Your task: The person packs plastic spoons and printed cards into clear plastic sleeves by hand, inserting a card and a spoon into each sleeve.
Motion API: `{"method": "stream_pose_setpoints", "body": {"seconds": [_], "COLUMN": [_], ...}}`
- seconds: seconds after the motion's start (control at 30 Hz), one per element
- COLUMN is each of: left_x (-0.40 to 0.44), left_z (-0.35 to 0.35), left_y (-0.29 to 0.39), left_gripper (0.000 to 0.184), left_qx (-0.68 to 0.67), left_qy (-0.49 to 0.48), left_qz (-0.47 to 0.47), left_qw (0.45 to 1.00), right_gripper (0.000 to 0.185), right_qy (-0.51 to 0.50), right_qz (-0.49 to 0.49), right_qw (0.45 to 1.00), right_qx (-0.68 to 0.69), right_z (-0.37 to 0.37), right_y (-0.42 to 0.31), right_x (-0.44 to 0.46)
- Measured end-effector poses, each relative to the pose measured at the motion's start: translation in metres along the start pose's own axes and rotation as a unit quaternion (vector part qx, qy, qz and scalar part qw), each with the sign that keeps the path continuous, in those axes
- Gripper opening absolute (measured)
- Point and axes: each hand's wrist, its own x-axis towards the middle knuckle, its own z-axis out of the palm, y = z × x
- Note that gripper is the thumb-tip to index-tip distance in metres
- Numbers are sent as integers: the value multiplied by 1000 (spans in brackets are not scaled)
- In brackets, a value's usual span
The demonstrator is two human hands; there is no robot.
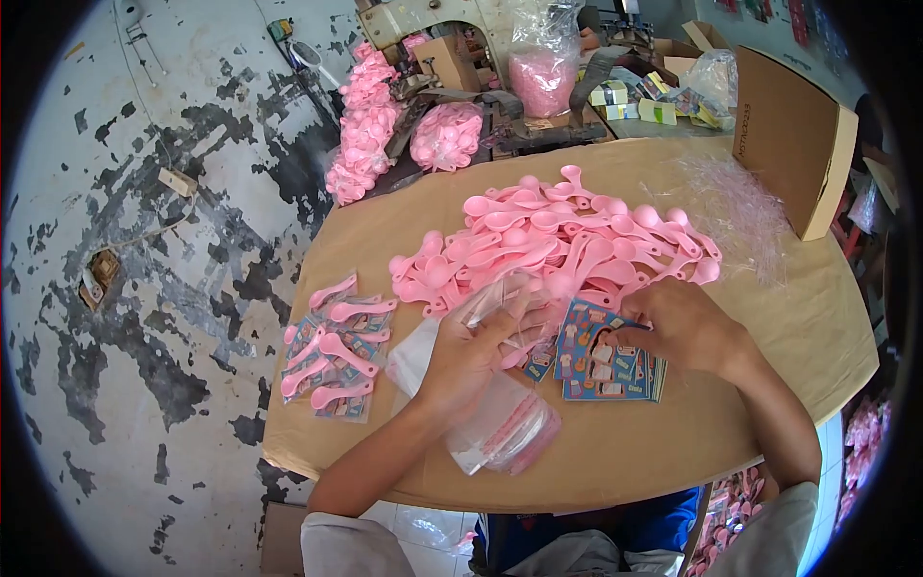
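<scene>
The left forearm rises from the lower left, the left hand [471, 346] angled up and away with fingers partly spread and thumb against a clear plastic bag [490, 300], a loose hold on thin film; the right elbow is bent wide, and the right hand [678, 327] turns inward, knuckles up, its curled fingers and thumb at the upper part of the card stack [601, 375]; whether they pinch a card I cannot tell; the stack lies on the table [740, 385] between the hands, its left edge running away from the person with a slight rightward lean; one pile of empty bags [505, 428] slants from upper left to lower right beneath the left wrist; at left lies one cluster of filled packets [336, 356], at least six, overlapping, spoon bowls mostly leftward; beyond the hands sits one heap of pink spoons [538, 231], too many to count, pointing every way
</scene>
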Motion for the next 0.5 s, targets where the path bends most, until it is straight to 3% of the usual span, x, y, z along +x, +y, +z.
{"method": "stream_pose_setpoints", "body": {"seconds": [0.17,0.27,0.37,0.47,0.5], "left_x": [-1,-1,-3,-5,-5], "left_z": [-6,-6,-3,-1,-5], "left_y": [-1,3,3,1,-3], "left_gripper": [33,33,34,35,36], "left_qx": [15,-5,-22,-6,6], "left_qy": [21,49,75,72,56], "left_qz": [21,22,42,51,51], "left_qw": [999,999,996,996,997], "right_gripper": [18,17,19,19,19], "right_qy": [52,83,99,161,127], "right_qz": [-20,-50,-78,-122,-65], "right_qw": [988,987,948,922,938], "right_qx": [141,128,291,330,317], "right_z": [-1,-3,14,38,35], "right_y": [4,3,-8,-13,-16], "right_x": [5,10,14,19,15]}}
